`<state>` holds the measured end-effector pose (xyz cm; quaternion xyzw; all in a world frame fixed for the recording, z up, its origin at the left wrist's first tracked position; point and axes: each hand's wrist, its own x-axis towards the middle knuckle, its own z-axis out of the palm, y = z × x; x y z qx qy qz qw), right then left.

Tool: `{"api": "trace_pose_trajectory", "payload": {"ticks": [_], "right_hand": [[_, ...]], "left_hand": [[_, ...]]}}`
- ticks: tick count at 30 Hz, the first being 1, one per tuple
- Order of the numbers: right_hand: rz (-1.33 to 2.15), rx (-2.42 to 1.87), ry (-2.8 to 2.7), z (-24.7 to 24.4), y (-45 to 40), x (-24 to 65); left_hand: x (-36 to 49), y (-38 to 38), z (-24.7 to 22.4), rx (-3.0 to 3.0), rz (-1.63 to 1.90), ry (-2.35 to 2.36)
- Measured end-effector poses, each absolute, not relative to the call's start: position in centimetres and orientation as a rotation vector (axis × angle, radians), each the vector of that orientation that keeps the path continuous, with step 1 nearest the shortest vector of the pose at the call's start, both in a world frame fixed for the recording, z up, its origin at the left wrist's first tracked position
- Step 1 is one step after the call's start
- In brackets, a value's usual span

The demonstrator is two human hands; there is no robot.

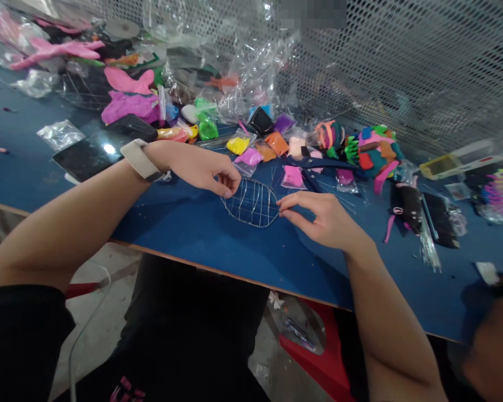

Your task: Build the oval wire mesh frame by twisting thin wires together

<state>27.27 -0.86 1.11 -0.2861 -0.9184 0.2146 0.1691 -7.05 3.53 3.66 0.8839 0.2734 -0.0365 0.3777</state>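
An oval frame of thin silvery wire (pixel 254 205), crossed by several wires like a grid, is held just over the blue table (pixel 184 223). My left hand (pixel 209 170) has its fingers curled and pinched on the frame's upper left end. At the right end, the thumb and forefinger of my right hand (pixel 314 215) pinch the wire's edge. Beyond the frame lie small bags of coloured clay, with a pink one (pixel 293 176) and a yellow one (pixel 238 146) among them. Dark-handled pliers (pixel 318 163) lie behind my right hand.
A black phone (pixel 96 151) lies under my left forearm. Clay figures (pixel 377 148), loose wires (pixel 430 245) and a dark pouch (pixel 440 220) are at the right. Plastic bags (pixel 251 72) pile against the mesh panel (pixel 402 61). Another person's arm (pixel 497 340) shows at the right edge.
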Motion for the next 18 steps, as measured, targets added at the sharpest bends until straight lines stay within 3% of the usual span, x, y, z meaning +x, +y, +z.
{"api": "trace_pose_trajectory", "payload": {"ticks": [18], "right_hand": [[0.590,-0.829,-2.629,1.15,-0.90,27.30]], "left_hand": [[-6.98,3.32,3.98,2.206,-0.058,0.687]]}}
